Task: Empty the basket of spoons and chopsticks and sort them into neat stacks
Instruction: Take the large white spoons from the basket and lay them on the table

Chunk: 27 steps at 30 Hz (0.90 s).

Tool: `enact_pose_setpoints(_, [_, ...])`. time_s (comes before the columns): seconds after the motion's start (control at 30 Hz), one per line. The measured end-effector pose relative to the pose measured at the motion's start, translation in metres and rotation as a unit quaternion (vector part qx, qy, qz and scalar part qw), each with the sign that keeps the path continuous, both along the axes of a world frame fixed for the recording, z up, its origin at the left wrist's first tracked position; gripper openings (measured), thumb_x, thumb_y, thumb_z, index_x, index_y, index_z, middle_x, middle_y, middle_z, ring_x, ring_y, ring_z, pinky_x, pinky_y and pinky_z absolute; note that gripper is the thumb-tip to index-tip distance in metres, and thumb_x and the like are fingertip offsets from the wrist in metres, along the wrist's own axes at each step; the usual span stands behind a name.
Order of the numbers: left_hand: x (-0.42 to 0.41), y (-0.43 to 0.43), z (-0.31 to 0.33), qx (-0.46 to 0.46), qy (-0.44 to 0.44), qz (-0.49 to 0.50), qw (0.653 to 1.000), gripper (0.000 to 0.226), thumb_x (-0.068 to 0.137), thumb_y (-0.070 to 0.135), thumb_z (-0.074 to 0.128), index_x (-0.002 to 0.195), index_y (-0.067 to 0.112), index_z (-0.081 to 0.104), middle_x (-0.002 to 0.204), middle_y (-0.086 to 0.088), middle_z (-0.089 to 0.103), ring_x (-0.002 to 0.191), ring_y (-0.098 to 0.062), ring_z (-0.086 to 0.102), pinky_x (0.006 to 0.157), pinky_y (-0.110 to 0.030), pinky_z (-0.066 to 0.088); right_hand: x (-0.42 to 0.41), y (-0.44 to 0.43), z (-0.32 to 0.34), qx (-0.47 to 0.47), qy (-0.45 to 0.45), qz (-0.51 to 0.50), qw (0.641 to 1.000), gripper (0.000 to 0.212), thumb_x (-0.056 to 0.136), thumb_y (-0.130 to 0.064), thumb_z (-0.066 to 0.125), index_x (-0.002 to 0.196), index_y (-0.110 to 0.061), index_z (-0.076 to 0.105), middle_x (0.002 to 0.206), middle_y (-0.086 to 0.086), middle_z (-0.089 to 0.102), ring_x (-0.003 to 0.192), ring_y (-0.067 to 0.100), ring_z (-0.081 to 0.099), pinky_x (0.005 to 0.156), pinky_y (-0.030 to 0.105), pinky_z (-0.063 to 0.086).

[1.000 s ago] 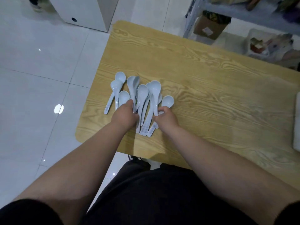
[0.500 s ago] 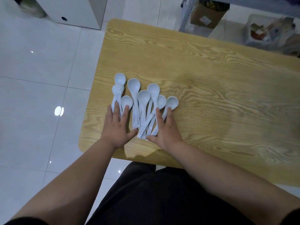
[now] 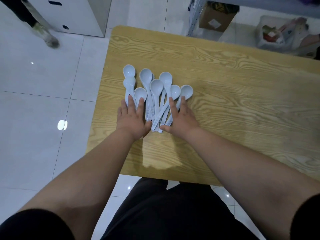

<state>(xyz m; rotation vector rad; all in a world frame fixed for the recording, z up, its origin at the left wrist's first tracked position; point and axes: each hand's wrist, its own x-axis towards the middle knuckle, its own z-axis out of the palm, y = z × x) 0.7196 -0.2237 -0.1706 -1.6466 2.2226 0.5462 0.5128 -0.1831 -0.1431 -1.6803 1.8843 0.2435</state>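
Head view: left hand [image 3: 132, 118] and right hand [image 3: 181, 118], both flat, are pressing spoons [image 3: 156, 86]; pushing inward is risking them jamming crosswise.

Single head-worn view, steeply down and forward, close above table [image 3: 225, 104], corners perhaps warped.

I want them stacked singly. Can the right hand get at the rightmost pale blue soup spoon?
Probably yes. The right hand rests its straight fingers on the handle of the rightmost pale blue plastic soup spoon, which lies at the fan's edge with bare wooden table beside it.
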Motion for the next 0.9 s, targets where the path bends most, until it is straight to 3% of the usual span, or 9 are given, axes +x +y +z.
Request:
enact_pose_setpoints(0.13, [0.003,0.009,0.018,-0.013,0.024,0.009,1.0,0.086,0.095,0.063,0.035,0.16,0.023,-0.005,0.167,-0.016,-0.004,0.152,-0.043,-0.002,0.121,-0.055,0.01,-0.002,0.009,0.007,-0.01,-0.006,0.002,1.0,0.104,0.09,-0.063,0.058,0.159,-0.032,-0.014,0.164,0.014,-0.028,0.154,0.031,-0.015,0.125,0.048,0.011])
enact_pose_setpoints(0.2, [0.004,0.023,0.024,-0.05,0.065,-0.006,0.997,0.075,0.094,0.052,0.04,0.157,0.015,0.024,0.159,-0.02,0.027,0.146,-0.044,0.025,0.116,-0.054,0.026,-0.005,0.02,0.015,-0.014,-0.017,0.001,1.0,0.094,0.094,-0.053,0.057,0.161,-0.027,-0.004,0.166,0.013,-0.02,0.155,0.03,-0.01,0.126,0.046,0.011])
enact_pose_setpoints(0.27, [0.002,0.041,0.026,-0.107,0.122,-0.061,0.985,0.06,0.085,0.041,0.042,0.134,0.008,0.056,0.126,-0.017,0.058,0.114,-0.042,0.055,0.093,-0.052,0.048,-0.008,0.037,0.022,-0.01,-0.029,-0.005,1.0,0.084,0.095,-0.042,0.056,0.161,-0.025,0.007,0.168,0.013,-0.007,0.155,0.029,-0.001,0.125,0.044,0.014])
enact_pose_setpoints(0.3, [0.0,0.051,0.027,-0.123,0.142,-0.087,0.978,0.054,0.082,0.037,0.042,0.123,0.007,0.062,0.111,-0.014,0.063,0.099,-0.04,0.06,0.081,-0.048,0.052,-0.012,0.048,0.023,-0.004,-0.032,-0.01,0.999,0.079,0.096,-0.039,0.055,0.161,-0.024,0.011,0.168,0.013,0.001,0.155,0.03,0.003,0.124,0.044,0.015])
enact_pose_setpoints(0.4, [-0.018,0.084,0.031,-0.082,0.125,-0.154,0.977,0.048,0.081,0.036,0.037,0.11,0.011,0.066,0.096,-0.008,0.064,0.083,-0.033,0.06,0.068,-0.039,0.053,-0.029,0.087,0.017,0.025,-0.018,-0.019,0.999,0.07,0.098,-0.035,0.049,0.159,-0.021,0.019,0.165,0.012,0.019,0.152,0.029,0.016,0.124,0.044,0.018])
enact_pose_setpoints(0.5, [-0.044,0.118,0.031,0.025,0.047,-0.165,0.985,0.041,0.087,0.034,0.037,0.119,0.017,0.055,0.114,-0.007,0.056,0.102,-0.032,0.052,0.081,-0.039,0.05,-0.051,0.128,0.011,0.066,-0.001,-0.005,0.998,0.066,0.097,-0.032,0.047,0.158,-0.017,0.025,0.167,0.01,0.016,0.153,0.029,0.012,0.124,0.044,0.017])
enact_pose_setpoints(0.67, [-0.095,0.164,0.042,0.083,-0.031,-0.181,0.979,0.052,0.096,0.033,0.046,0.143,0.013,0.035,0.139,-0.009,0.04,0.128,-0.031,0.036,0.097,-0.04,0.045,-0.099,0.195,0.023,0.116,-0.034,0.014,0.993,0.059,0.1,-0.026,0.048,0.156,-0.02,0.033,0.168,0.007,0.01,0.154,0.028,0.009,0.124,0.041,0.018])
enact_pose_setpoints(0.8, [-0.155,0.193,0.057,0.105,-0.059,-0.207,0.971,0.041,0.095,0.027,0.046,0.135,0.016,0.048,0.13,-0.009,0.054,0.119,-0.03,0.054,0.091,-0.038,0.046,-0.153,0.237,0.04,0.12,-0.03,0.019,0.992,0.045,0.1,-0.029,0.047,0.144,-0.023,0.052,0.138,0.009,0.054,0.125,0.029,0.051,0.094,0.035,0.047])
enact_pose_setpoints(0.9, [-0.205,0.226,0.072,0.121,-0.036,-0.187,0.974,0.04,0.091,0.026,0.046,0.129,0.021,0.055,0.119,-0.007,0.061,0.106,-0.031,0.063,0.085,-0.036,0.051,-0.197,0.274,0.059,0.112,-0.021,0.025,0.993,0.04,0.101,-0.034,0.044,0.139,-0.028,0.055,0.131,0.004,0.059,0.114,0.028,0.057,0.083,0.035,0.047])
